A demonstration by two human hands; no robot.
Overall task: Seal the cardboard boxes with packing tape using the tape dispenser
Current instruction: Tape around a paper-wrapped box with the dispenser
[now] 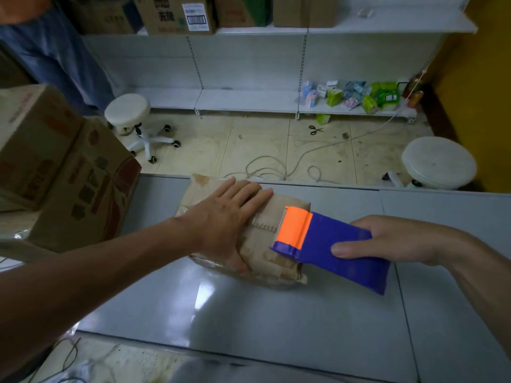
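Shelf carton — barcode label, printed characters too blurred to read

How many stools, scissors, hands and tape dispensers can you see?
Stools: 2
Scissors: 1
Hands: 2, the left hand and the right hand
Tape dispenser: 1
Total: 6

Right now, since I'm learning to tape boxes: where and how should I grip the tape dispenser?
Grip the tape dispenser by its blue body, from the right, like the right hand: its orange toothed end faces the box.
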